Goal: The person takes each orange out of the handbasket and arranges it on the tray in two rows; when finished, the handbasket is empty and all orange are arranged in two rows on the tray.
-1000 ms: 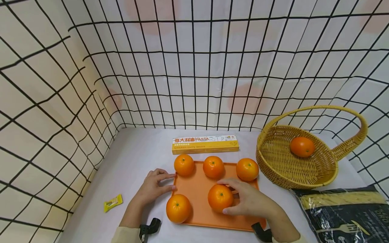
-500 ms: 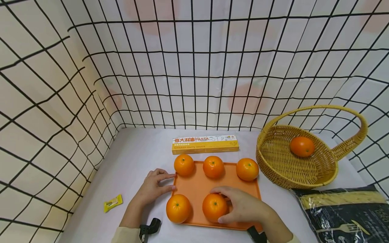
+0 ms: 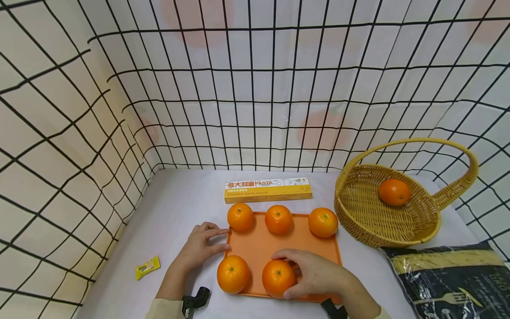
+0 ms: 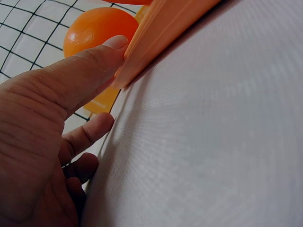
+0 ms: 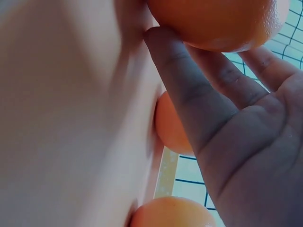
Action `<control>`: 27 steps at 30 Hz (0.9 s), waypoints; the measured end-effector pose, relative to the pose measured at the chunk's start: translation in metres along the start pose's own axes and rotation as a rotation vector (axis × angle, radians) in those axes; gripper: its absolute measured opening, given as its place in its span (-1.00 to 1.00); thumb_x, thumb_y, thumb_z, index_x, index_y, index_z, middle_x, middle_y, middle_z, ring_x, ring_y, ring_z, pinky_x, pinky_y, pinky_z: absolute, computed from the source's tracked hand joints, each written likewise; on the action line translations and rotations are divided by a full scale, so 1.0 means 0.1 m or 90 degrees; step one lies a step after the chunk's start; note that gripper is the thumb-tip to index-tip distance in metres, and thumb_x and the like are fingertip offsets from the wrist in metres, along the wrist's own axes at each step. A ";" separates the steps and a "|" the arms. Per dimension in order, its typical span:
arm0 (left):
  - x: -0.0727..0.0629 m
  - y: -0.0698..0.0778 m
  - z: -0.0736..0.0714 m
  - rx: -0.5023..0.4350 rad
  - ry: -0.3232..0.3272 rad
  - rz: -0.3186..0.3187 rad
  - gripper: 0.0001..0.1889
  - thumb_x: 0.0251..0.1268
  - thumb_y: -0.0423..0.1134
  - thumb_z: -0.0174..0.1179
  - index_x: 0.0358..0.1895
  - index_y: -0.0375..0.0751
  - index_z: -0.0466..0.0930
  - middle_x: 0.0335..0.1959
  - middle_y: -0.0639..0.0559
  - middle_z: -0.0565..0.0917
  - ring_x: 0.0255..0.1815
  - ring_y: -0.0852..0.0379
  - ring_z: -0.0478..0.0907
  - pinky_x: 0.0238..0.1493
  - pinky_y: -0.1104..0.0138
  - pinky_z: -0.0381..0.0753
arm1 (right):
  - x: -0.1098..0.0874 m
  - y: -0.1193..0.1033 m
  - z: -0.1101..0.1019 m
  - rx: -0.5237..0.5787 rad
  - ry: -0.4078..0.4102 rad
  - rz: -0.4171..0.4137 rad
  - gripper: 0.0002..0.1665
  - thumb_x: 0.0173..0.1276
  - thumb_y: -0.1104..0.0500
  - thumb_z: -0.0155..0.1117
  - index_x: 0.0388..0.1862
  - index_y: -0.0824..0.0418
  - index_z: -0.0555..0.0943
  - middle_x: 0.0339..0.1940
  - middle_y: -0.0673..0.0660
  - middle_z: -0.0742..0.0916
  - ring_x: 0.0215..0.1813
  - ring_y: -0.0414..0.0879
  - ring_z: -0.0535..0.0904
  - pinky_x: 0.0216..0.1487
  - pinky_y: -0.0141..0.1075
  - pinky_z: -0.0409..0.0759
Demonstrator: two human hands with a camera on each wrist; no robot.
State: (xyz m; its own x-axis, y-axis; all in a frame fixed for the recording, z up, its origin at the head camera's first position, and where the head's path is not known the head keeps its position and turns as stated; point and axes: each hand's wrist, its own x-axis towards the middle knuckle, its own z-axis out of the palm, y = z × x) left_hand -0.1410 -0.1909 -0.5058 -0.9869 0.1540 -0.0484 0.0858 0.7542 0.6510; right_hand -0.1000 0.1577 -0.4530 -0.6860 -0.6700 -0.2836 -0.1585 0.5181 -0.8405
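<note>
An orange tray (image 3: pixel 249 246) lies on the white table, with several oranges on it. My right hand (image 3: pixel 314 272) holds one orange (image 3: pixel 278 278) at the tray's front middle, fingers and thumb around its right side. In the right wrist view, that orange (image 5: pixel 218 21) sits against the fingers, low over the tray surface. To its left, another orange (image 3: pixel 233 274) occupies the front left corner. My left hand (image 3: pixel 203 246) touches the tray's left edge with thumb and forefinger. Seen from the left wrist, the thumb (image 4: pixel 85 75) rests against the tray's side wall (image 4: pixel 158 40); the other fingers are loosely bent.
Along the tray's back edge sit three oranges, the middle one (image 3: pixel 278 219) among them. Behind lies a yellow pasta box (image 3: pixel 268 190). A wicker basket (image 3: pixel 366 235) with one orange fruit (image 3: pixel 394 192) stands right, near a black pasta bag (image 3: pixel 450 283). A yellow packet (image 3: pixel 148 267) lies left.
My right hand has moved the orange left and toward the front edge of the tray, near the front left orange. The left hand has stayed at the tray's edge.
</note>
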 end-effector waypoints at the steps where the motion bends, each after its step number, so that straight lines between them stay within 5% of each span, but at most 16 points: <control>1: 0.00 0.00 0.00 -0.001 0.000 0.001 -0.55 0.06 0.18 0.51 0.09 0.37 0.75 -0.02 0.18 0.57 0.04 0.13 0.36 0.01 0.21 0.44 | 0.00 0.00 0.00 0.002 -0.002 0.001 -0.16 0.11 -0.08 0.64 0.37 -0.14 0.47 0.25 -0.11 0.60 0.20 -0.16 0.52 0.16 -0.40 0.57; 19: -0.01 0.02 -0.01 0.004 0.002 -0.005 -0.56 0.07 0.17 0.51 0.08 0.37 0.75 -0.01 0.18 0.57 0.06 0.13 0.36 0.03 0.21 0.43 | -0.01 0.01 -0.03 0.035 -0.018 0.010 -0.09 0.13 -0.03 0.63 0.44 -0.06 0.43 0.28 -0.07 0.59 0.21 -0.13 0.53 0.14 -0.44 0.57; 27: -0.01 0.02 0.00 0.006 0.003 -0.008 -0.56 0.06 0.18 0.51 0.07 0.37 0.75 0.00 0.17 0.58 0.06 0.12 0.37 0.02 0.20 0.45 | -0.07 -0.02 -0.08 0.043 -0.002 -0.002 -0.07 0.16 -0.03 0.61 0.49 0.02 0.40 0.42 0.08 0.55 0.32 0.02 0.54 0.28 -0.25 0.57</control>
State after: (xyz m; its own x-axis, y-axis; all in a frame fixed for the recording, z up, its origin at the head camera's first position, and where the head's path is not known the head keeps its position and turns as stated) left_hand -0.1395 -0.1897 -0.5042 -0.9886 0.1409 -0.0532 0.0740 0.7620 0.6433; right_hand -0.1010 0.1659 -0.4459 -0.6838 -0.6727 -0.2825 -0.1120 0.4793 -0.8705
